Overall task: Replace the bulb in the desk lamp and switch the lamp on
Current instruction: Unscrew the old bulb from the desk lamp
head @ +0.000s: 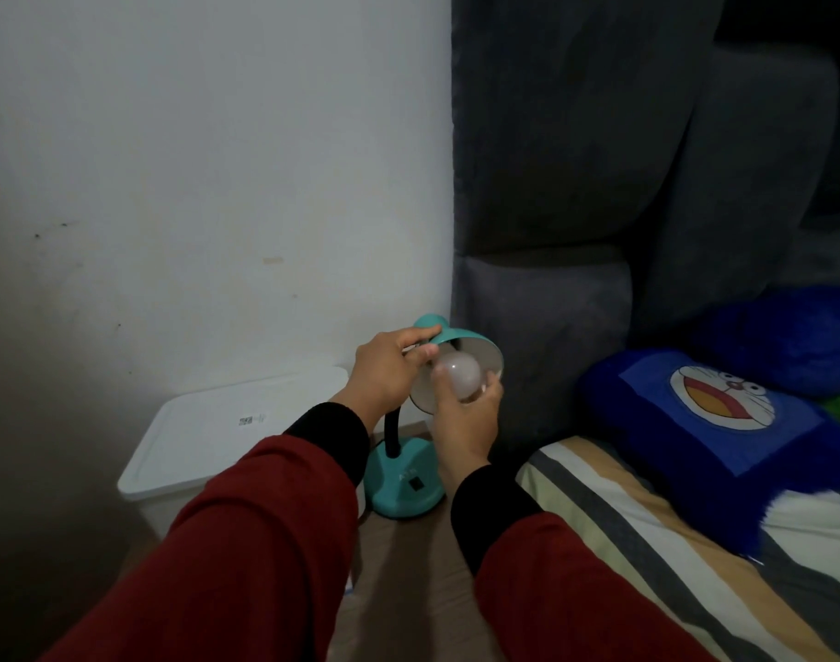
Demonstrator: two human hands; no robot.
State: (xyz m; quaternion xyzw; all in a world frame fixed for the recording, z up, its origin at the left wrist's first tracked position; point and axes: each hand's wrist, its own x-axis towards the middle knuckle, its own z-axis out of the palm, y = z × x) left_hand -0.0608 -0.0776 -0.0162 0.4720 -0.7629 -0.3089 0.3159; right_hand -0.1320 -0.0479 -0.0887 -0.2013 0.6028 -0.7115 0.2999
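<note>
A teal desk lamp stands on the wooden floor beside the bed, its base (406, 484) carrying a dark switch. Its black gooseneck rises to a teal shade (461, 341) tilted toward me, unlit. My left hand (389, 370) grips the back and rim of the shade. My right hand (465, 413) holds a white round bulb (458, 372) in front of the shade's opening. The bulb's base and the socket are hidden, so I cannot tell whether the bulb is seated.
A white lidded plastic box (227, 437) stands left of the lamp against the white wall. A grey padded headboard (575, 231) rises behind. The bed with a striped sheet (647, 542) and a blue cartoon pillow (714, 422) lies at right.
</note>
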